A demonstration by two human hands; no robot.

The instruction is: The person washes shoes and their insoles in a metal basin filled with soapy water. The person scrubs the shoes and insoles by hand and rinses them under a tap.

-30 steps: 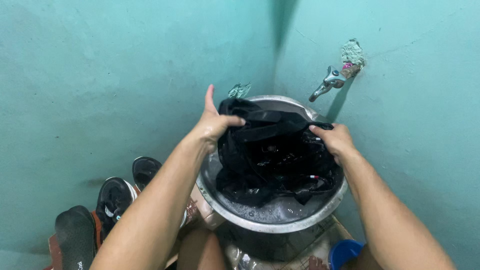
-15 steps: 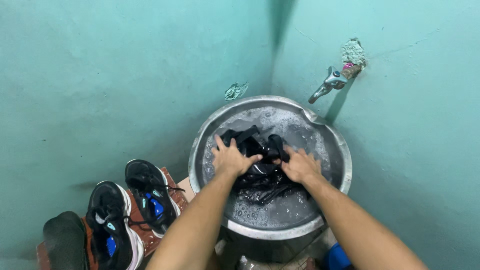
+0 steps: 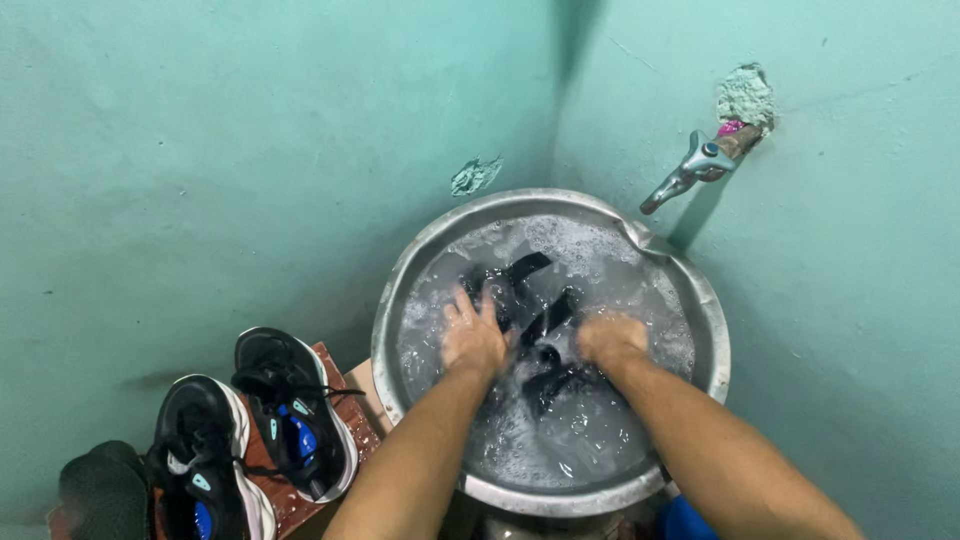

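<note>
Two black sneakers (image 3: 250, 430) with white soles and blue patches sit at the far left of the view, side by side on a reddish-brown slab (image 3: 325, 420), their laces loose, and a dark rounded shape lies just beyond them at the bottom-left corner, too cut off to identify. Behind them rises a teal wall (image 3: 200, 150) with a small chipped patch (image 3: 474, 176) near the corner. To the right of the shoes stands a round metal basin (image 3: 400, 290), its rim dented at the upper right, filled with foamy, bubbling water (image 3: 580, 250). The left hand (image 3: 472, 335) is plunged into the suds on the near-left side of the basin, fingers spread and pressing down on a black garment (image 3: 530, 310), which lies mostly under the water in the middle of the basin with a few dark folds and straps poking up through the foam. Just to the right, the right hand (image 3: 610, 338) is curled over the same cloth, knuckles up and fingers buried in the water, so I cannot tell whether it is gripping or only pushing. Both forearms run in from the bottom edge. Above the basin's right rim a metal tap (image 3: 690, 170) juts from a rough patched hole in the right-hand wall, and a blue object (image 3: 685, 520) peeks out beneath the basin at the bottom edge.
</note>
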